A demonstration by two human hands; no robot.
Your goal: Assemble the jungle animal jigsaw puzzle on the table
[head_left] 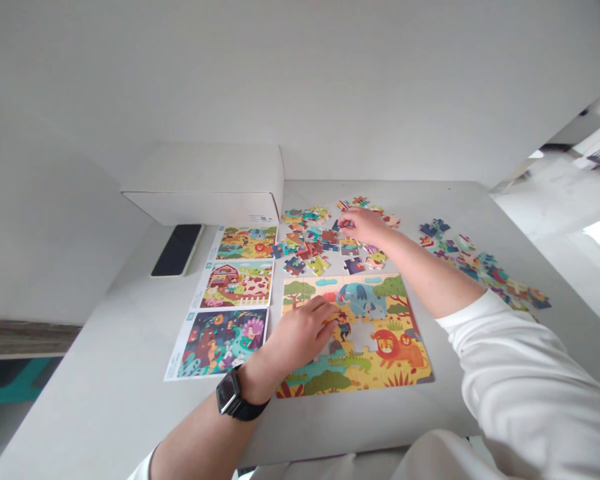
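A jigsaw puzzle (390,363) with an elephant, lions and a crocodile lies flat before me. A pale gap shows near its middle, left of the lions. My left hand (300,337) lies over the puzzle's left part with fingers stretched and slightly bent, covering some of the picture. Beyond the puzzle, my right hand (364,225) is among loose puzzle pieces (310,248), thumb and fingers pinched together. At those fingertips is a small dark puzzle piece (335,225), partly hidden by the fingers.
Three picture sheets, with the farm sheet (237,283) in the middle, lie left of the puzzle. A phone (177,250) is farther left, before a white box (205,187). More loose pieces (485,267) spread at the right. A wall stands behind the table (125,360).
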